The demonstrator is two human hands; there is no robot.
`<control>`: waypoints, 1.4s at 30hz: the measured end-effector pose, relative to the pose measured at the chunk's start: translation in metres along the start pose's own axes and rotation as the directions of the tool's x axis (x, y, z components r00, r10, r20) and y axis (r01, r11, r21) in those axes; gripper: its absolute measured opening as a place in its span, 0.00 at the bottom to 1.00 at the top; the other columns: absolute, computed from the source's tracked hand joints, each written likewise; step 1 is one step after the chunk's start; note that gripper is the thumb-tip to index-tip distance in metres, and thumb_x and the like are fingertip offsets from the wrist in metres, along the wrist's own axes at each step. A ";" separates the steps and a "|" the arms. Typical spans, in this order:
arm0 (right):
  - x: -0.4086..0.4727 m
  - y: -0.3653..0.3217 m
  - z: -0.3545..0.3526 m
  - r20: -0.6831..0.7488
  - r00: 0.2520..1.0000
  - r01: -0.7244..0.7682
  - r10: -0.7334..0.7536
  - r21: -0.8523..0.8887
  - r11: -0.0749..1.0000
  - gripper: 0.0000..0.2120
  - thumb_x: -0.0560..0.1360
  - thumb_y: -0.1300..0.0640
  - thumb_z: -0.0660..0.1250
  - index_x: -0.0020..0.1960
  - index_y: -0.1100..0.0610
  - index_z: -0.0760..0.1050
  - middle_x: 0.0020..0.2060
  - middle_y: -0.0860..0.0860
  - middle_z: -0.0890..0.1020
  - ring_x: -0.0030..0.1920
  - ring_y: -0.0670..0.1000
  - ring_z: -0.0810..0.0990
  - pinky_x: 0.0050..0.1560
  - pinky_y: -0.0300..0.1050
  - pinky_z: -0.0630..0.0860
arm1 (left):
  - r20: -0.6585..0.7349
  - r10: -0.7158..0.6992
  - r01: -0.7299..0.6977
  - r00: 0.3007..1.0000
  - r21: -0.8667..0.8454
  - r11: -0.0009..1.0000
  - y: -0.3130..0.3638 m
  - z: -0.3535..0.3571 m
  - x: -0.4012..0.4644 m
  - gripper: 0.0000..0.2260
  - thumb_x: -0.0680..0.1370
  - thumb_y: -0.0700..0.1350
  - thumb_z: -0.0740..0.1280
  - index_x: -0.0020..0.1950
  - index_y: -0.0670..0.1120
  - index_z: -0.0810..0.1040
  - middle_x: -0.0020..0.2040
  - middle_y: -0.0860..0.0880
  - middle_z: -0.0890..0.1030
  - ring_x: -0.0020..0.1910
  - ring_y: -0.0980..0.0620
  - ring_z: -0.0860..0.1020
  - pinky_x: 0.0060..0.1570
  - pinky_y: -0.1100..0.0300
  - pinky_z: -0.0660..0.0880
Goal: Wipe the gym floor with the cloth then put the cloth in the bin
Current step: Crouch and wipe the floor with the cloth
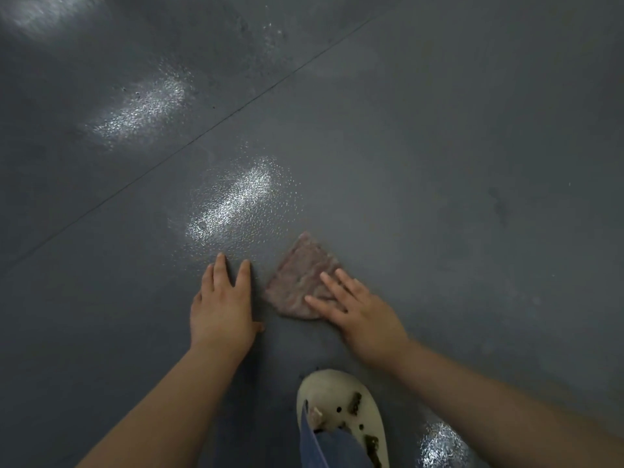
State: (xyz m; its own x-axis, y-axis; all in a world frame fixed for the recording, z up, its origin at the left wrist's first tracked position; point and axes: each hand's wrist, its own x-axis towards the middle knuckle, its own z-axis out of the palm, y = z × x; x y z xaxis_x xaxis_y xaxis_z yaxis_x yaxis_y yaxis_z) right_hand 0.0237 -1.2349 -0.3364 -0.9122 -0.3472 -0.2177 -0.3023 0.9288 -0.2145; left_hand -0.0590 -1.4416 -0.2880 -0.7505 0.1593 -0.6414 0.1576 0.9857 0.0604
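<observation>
1. Looking down from the head camera onto a dark grey gym floor (439, 146), textured and glossy, with bright patches of reflected light (233, 201) scattered across it.
2. Running diagonally across that surface from lower left to upper right: a thin dark seam (202, 136).
3. Lying flat on the ground just right of centre: a brownish-mauve cloth (300, 268), roughly diamond-shaped, one corner pointing away from the person.
4. Pressing down on the near right part of the rag: the right hand (358, 312), fingers straight and slightly spread, palm down, not curling round the fabric.
5. Covering the cloth's near right edge with those fingers (332, 282), leaving the far corner and left side showing.
6. Resting flat on the bare surface just left of the rag: the left hand (223, 309), fingers extended and a little apart, holding nothing.
7. Sitting close beside the cloth's left corner without clearly touching it: the left thumb, tucked at the hand's right edge.
8. Reaching in from the bottom edge: both bare forearms, angling toward the middle.
9. Standing between the two arms near the bottom: a pale shoe (341, 403) with dark smudges, toe pointing forward, under a blue trouser hem (324, 447).
10. Showing no bin anywhere in view.
</observation>
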 end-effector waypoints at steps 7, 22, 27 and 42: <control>-0.003 0.104 -0.022 -0.074 0.904 -0.418 0.421 0.056 0.907 0.27 0.72 0.60 0.53 0.70 0.57 0.68 0.69 0.61 0.70 0.68 0.65 0.69 0.68 0.51 0.65 | -0.003 0.016 -0.016 1.000 -0.019 1.000 -0.004 0.003 -0.003 0.44 0.74 0.55 0.70 0.78 0.50 0.43 0.77 0.42 0.39 0.77 0.43 0.44 0.71 0.51 0.58; 0.015 0.064 -0.011 -0.053 0.866 -0.489 0.497 0.114 0.865 0.33 0.70 0.65 0.56 0.73 0.47 0.65 0.71 0.60 0.66 0.70 0.69 0.64 0.67 0.62 0.64 | -0.030 0.213 -0.213 0.977 0.010 0.977 0.049 -0.006 0.005 0.40 0.73 0.54 0.71 0.76 0.54 0.50 0.77 0.46 0.42 0.76 0.43 0.46 0.72 0.49 0.56; 0.012 0.114 -0.026 -0.049 0.855 -0.513 0.516 0.069 0.856 0.32 0.74 0.67 0.56 0.75 0.47 0.59 0.76 0.54 0.56 0.76 0.60 0.52 0.74 0.53 0.52 | 0.052 0.309 -0.311 0.950 0.033 0.950 0.070 -0.010 0.009 0.39 0.74 0.53 0.71 0.77 0.55 0.50 0.78 0.47 0.39 0.77 0.43 0.44 0.72 0.49 0.55; 0.032 0.100 -0.038 -0.028 0.591 -0.774 0.807 0.263 0.576 0.26 0.80 0.60 0.54 0.77 0.53 0.53 0.77 0.60 0.50 0.76 0.62 0.46 0.74 0.52 0.46 | 0.125 0.255 -0.272 0.959 0.146 0.951 0.071 -0.010 0.010 0.36 0.76 0.50 0.66 0.78 0.53 0.48 0.78 0.47 0.41 0.77 0.45 0.47 0.71 0.50 0.58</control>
State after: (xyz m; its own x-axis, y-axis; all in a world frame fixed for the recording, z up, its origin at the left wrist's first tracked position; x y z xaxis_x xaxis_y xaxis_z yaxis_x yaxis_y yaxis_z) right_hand -0.0465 -1.1479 -0.3288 -0.7902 0.5476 -0.2752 0.6048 0.7693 -0.2058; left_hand -0.0617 -1.3692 -0.2821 -0.5994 0.3966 -0.6953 0.4476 0.8862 0.1197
